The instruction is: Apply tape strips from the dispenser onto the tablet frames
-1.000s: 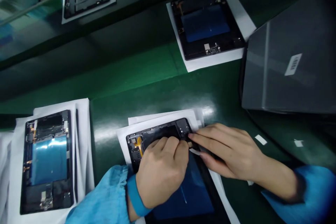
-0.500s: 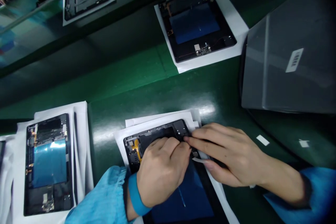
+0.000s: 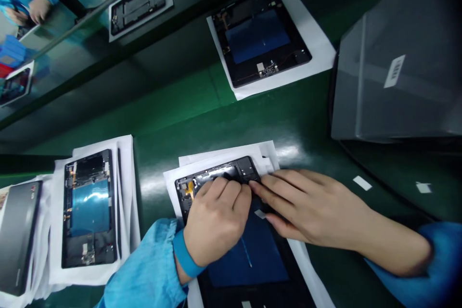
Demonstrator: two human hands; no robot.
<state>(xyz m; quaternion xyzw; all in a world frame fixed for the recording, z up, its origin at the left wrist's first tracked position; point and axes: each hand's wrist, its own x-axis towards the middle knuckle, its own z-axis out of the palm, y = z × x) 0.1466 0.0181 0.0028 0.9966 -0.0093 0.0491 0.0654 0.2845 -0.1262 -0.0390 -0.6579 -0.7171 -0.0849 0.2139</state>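
My left hand lies curled over an opened tablet, its fingertips pressing inside the black frame near the top edge. A yellow flex cable shows just left of those fingers. My right hand comes in from the right, with its fingertips at the frame's right edge, touching the left hand's fingers. A small white strip lies under the right fingers. I cannot tell whether it is held. The tablet's blue inner panel shows below my left wrist, and a white paper sheet lies beneath the tablet.
Other opened tablets on white sheets lie at left and far ahead on the green bench. A grey tablet cover sits far left. A large grey barcoded panel stands right. Glass at top left shows a blue-sleeved person.
The view has swung, shifting the tablets and sheets on the bench. My left fingers sit closer to the frame's top edge, and the white strip lies further left, nearer the tablet's middle.
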